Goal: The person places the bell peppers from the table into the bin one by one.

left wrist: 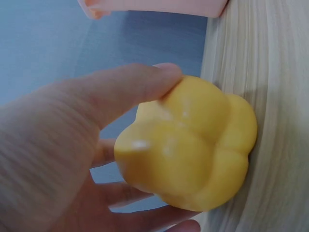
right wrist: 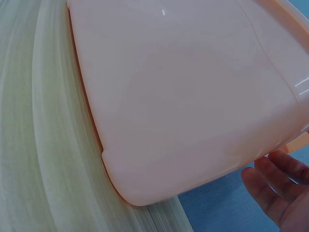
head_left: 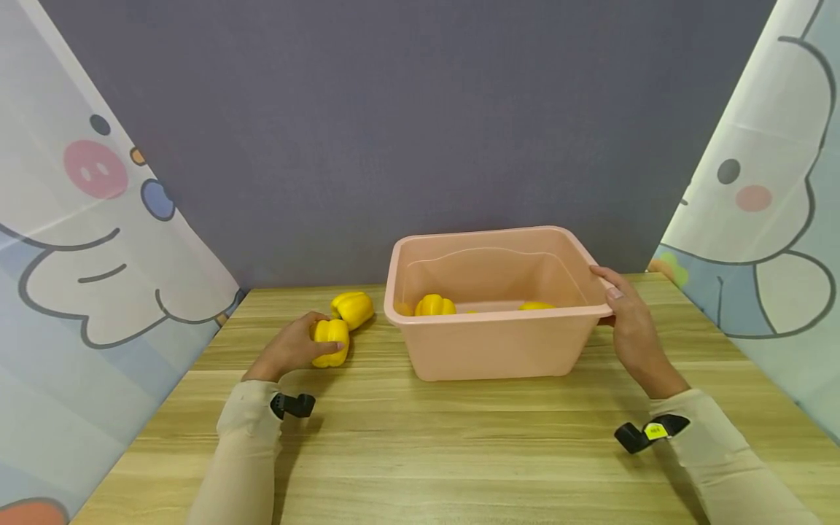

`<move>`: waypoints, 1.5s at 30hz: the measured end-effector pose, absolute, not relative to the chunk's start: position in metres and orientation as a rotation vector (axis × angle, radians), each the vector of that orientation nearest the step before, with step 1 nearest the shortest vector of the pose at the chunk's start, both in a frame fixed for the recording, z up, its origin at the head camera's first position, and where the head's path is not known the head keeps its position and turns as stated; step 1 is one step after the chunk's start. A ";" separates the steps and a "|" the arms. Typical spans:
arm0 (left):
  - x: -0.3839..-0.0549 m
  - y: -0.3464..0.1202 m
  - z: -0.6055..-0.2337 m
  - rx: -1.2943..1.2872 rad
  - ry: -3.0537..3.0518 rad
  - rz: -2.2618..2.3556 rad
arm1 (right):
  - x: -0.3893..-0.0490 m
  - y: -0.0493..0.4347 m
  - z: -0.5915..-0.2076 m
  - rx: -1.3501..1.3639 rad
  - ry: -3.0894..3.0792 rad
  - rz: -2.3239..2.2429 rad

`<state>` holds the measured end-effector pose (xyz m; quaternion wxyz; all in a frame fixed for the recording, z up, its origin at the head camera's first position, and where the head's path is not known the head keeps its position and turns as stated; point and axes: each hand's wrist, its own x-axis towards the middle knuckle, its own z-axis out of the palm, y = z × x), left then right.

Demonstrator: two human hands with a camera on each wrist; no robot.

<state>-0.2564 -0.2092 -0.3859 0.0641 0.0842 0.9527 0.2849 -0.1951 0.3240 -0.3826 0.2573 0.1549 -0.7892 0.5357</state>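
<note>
My left hand holds a yellow bell pepper on the left of the table, thumb on the near side and fingers around the far side. From the left wrist, the lobed end of this bell pepper shows close against the wood. A second yellow bell pepper lies just behind it. To the right stands a pink plastic bin, its right-end rim gripped by my right hand, thumb on top. In the right wrist view, fingertips curl beneath the rim.
Inside the bin are more yellow peppers, one at the left and one partly hidden at the right. The wooden table ends at a dark grey panel behind. Cartoon-printed sheets flank both sides.
</note>
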 end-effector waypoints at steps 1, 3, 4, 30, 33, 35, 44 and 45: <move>-0.257 -0.209 -0.386 0.261 2.868 0.868 | -0.195 0.324 -0.383 0.422 -2.140 1.453; -0.257 -0.209 -0.386 0.274 2.843 0.892 | -0.195 0.323 -0.382 0.425 -2.136 1.456; -0.257 -0.209 -0.386 0.281 2.830 0.905 | -0.195 0.323 -0.382 0.426 -2.134 1.456; -0.256 -0.200 -0.389 0.367 2.786 0.980 | -0.197 0.323 -0.384 0.427 -2.136 1.446; -0.256 -0.200 -0.389 0.374 2.808 0.954 | -0.196 0.323 -0.384 0.426 -2.136 1.442; -0.257 -0.200 -0.389 0.386 2.826 0.932 | -0.196 0.323 -0.384 0.425 -2.141 1.438; -0.257 -0.204 -0.390 0.412 2.816 0.928 | -0.195 0.323 -0.383 0.426 -2.145 1.428; -0.257 -0.204 -0.389 0.415 2.807 0.929 | -0.196 0.323 -0.383 0.424 -2.138 1.438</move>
